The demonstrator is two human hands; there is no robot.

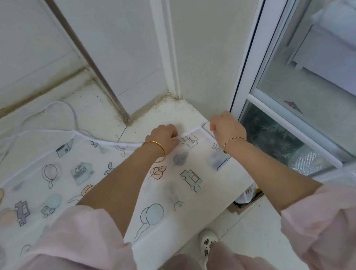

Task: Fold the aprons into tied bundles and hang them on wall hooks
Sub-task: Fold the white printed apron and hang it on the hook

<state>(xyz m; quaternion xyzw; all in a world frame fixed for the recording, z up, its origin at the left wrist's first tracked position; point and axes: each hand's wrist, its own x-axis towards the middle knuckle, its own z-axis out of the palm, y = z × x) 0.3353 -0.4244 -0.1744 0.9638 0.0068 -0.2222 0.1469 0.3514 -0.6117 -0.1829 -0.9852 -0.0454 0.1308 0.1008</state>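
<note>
Printed apron (101,182): flat, frame centre, unfolded, untied. Left hand (163,137), right hand (226,128): fingers curled, pinching its white trim (192,130). Folding, tying, hanging outstanding.

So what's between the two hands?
The white trim of the apron runs from left hand to right hand, above a cloud print, in the head view.
</note>
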